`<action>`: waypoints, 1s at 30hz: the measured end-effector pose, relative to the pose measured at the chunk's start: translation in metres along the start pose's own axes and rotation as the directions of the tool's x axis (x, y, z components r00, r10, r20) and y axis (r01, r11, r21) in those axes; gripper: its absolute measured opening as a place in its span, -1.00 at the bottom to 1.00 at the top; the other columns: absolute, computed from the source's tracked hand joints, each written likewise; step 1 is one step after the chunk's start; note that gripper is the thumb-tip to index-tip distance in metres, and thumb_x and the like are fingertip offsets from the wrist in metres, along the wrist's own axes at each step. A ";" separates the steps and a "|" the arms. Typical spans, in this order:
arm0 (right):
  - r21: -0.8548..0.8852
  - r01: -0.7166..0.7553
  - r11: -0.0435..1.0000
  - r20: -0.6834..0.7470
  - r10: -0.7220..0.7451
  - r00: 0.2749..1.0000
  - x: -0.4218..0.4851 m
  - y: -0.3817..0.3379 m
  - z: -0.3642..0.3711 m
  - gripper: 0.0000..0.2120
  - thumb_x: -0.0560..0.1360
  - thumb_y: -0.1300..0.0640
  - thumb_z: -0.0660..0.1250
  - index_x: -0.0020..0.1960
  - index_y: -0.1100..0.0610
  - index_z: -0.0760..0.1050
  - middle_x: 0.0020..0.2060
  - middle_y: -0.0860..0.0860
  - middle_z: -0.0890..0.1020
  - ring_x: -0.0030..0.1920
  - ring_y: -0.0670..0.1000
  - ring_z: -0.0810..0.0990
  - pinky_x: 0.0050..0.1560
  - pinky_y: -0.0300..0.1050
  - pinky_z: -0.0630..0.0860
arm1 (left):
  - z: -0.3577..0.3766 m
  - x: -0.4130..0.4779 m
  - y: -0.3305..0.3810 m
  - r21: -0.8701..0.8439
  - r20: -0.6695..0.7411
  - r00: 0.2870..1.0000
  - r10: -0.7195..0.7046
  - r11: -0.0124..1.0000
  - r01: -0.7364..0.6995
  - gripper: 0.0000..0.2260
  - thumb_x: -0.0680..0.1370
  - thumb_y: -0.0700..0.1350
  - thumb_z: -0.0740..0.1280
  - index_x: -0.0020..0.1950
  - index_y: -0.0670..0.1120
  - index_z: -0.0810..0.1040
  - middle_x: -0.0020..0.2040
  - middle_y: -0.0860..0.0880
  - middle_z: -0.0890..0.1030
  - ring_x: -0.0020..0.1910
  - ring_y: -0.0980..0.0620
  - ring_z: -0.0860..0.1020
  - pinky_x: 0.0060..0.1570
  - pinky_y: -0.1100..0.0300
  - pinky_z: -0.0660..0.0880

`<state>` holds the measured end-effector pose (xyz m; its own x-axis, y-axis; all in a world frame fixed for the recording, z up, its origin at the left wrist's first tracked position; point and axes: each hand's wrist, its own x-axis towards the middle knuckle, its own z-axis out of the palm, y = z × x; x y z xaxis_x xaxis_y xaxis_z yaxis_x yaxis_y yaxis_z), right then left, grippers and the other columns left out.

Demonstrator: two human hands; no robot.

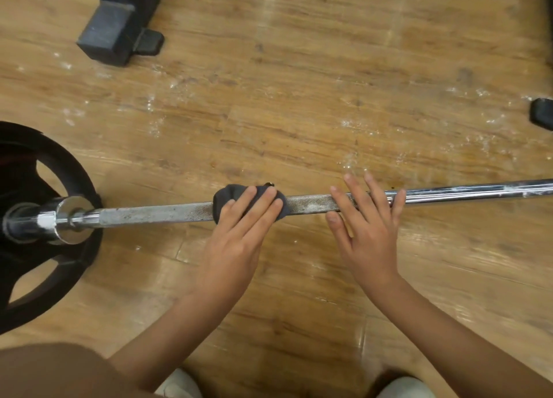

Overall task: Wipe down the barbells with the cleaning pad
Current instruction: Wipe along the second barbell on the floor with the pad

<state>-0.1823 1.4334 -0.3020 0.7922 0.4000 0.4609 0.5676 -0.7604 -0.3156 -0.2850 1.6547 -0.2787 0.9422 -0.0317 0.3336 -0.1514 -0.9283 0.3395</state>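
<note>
Grey pad hugs the bar under flat left hand, splayed right hand beside.

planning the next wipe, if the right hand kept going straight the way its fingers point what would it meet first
The right hand lies across the barbell shaft, and its fingers point away from the person. Past them the way looks free: only wooden floor, though height is unclear.

L hand lies palm-down w/ fingers straight & close together, R hand just to its right, palm-down w/ fingers straight & spread, thumb out toward the L hand; L forearm & R forearm bare, converging fwd.
</note>
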 end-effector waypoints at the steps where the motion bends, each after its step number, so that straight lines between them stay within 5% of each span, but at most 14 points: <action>1: -0.004 0.003 1.000 -0.004 -0.003 1.000 -0.002 0.000 -0.001 -0.64 0.67 -0.05 0.23 0.40 0.03 0.55 0.45 0.03 0.48 0.51 0.17 0.36 0.55 0.29 -0.07 | -0.001 -0.008 -0.001 0.009 0.012 1.000 0.006 1.000 -0.006 -0.35 0.50 -0.51 0.38 0.54 -0.11 0.38 0.57 -0.02 0.35 0.58 -0.11 0.26 0.53 -0.16 0.22; 3: -0.010 0.019 1.000 -0.020 -0.019 1.000 -0.007 0.000 0.000 -0.65 0.68 -0.04 0.23 0.40 0.04 0.55 0.44 0.03 0.50 0.49 0.18 0.38 0.55 0.29 -0.06 | -0.004 -0.006 -0.001 0.014 0.016 1.000 0.005 1.000 -0.006 -0.36 0.52 -0.47 0.40 0.54 -0.09 0.38 0.56 -0.03 0.36 0.58 -0.12 0.26 0.54 -0.16 0.19; 6: -0.011 0.031 0.999 -0.044 -0.031 0.999 -0.010 0.001 0.002 -0.66 0.67 -0.03 0.24 0.39 0.04 0.55 0.41 0.04 0.52 0.48 0.18 0.39 0.55 0.28 -0.07 | -0.004 0.014 0.004 0.006 0.023 0.999 -0.034 0.999 0.034 -0.62 0.68 -0.16 0.28 0.51 -0.06 0.43 0.54 -0.08 0.41 0.56 -0.19 0.27 0.52 -0.21 0.19; 9: -0.005 0.042 0.999 -0.040 -0.042 0.998 -0.011 0.002 0.000 -0.66 0.68 -0.04 0.24 0.39 0.03 0.55 0.41 0.03 0.53 0.48 0.18 0.39 0.53 0.30 -0.05 | -0.004 -0.001 0.010 0.043 0.084 0.995 -0.045 0.998 0.041 -0.57 0.73 0.08 0.14 0.58 -0.02 0.35 0.62 -0.09 0.27 0.62 -0.22 0.15 0.57 -0.16 0.03; 15: 0.010 0.023 1.000 -0.019 -0.022 1.000 -0.008 0.002 -0.001 -0.67 0.67 -0.04 0.25 0.38 0.02 0.56 0.41 0.02 0.53 0.49 0.17 0.38 0.50 0.36 0.01 | -0.005 -0.007 0.007 0.083 0.112 0.994 -0.003 0.997 -0.006 -0.48 0.69 0.05 0.16 0.64 0.01 0.16 0.66 -0.03 0.14 0.66 -0.12 -0.02 0.59 0.00 -0.15; 23: 0.063 -0.020 0.998 0.012 0.020 1.000 0.009 0.002 0.001 -0.66 0.67 -0.05 0.25 0.37 0.01 0.56 0.40 -0.02 0.54 0.49 0.14 0.38 0.52 0.34 -0.07 | -0.006 0.016 0.004 0.088 0.121 0.993 -0.007 0.996 -0.004 -0.56 0.66 0.02 0.28 0.52 -0.03 0.39 0.55 -0.07 0.39 0.56 -0.34 0.23 0.43 -0.31 0.30; 27: 0.071 -0.025 0.997 0.013 0.024 1.000 0.023 0.004 0.006 -0.66 0.67 -0.06 0.24 0.38 0.00 0.57 0.38 -0.04 0.56 0.51 0.12 0.36 0.53 0.33 -0.11 | -0.008 0.042 0.002 0.046 0.119 0.988 -0.100 0.994 0.095 -0.60 0.62 0.10 0.27 0.35 -0.10 0.61 0.43 -0.12 0.54 0.45 -0.43 0.39 0.33 -0.36 0.38; 30: 0.069 -0.032 0.997 0.034 0.029 0.999 0.034 0.007 0.010 -0.65 0.68 -0.08 0.19 0.38 -0.01 0.55 0.37 -0.04 0.56 0.52 0.12 0.34 0.54 0.30 -0.14 | -0.009 0.055 -0.007 0.078 0.164 0.986 -0.036 0.997 0.023 -0.63 0.62 0.00 0.24 0.29 -0.17 0.62 0.38 -0.21 0.57 0.37 -0.51 0.44 0.19 -0.48 0.42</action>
<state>-0.1494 1.4470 -0.2963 0.8157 0.3947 0.4228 0.5563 -0.7358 -0.3863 -0.2350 1.6623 -0.2547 0.9832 -0.0590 0.1726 -0.1060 -0.9549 0.2775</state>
